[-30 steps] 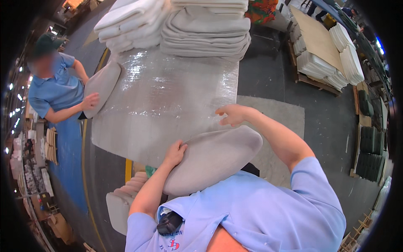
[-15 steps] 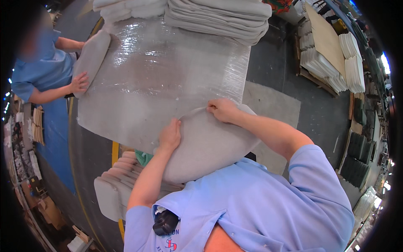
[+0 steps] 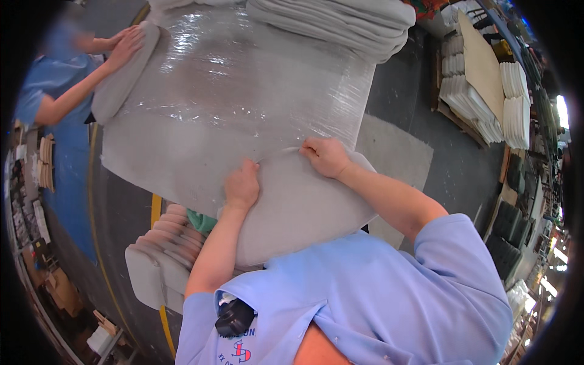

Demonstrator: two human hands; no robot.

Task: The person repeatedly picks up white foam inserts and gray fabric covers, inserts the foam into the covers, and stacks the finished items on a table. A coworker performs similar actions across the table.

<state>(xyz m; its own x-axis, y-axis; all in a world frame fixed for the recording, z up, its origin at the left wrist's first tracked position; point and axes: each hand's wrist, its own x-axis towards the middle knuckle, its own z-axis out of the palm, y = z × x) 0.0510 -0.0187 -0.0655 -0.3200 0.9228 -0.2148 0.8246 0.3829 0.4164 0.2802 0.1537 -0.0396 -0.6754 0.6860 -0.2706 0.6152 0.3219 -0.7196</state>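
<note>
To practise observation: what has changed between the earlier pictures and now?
The right hand came in and gripped the grey cushion's far edge. A co-worker's hand moved to their cushion's far end. The left hand stayed at the grey cushion's left edge.

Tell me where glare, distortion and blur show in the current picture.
Head view: white glare streaks the clear film on the table; the yellow floor line bows near the rim, and the corners fall to black. Head view again: the co-worker's head is blurred out, while the cushion in the middle, with the left hand and right hand on it, shows fairly clearly.
</note>
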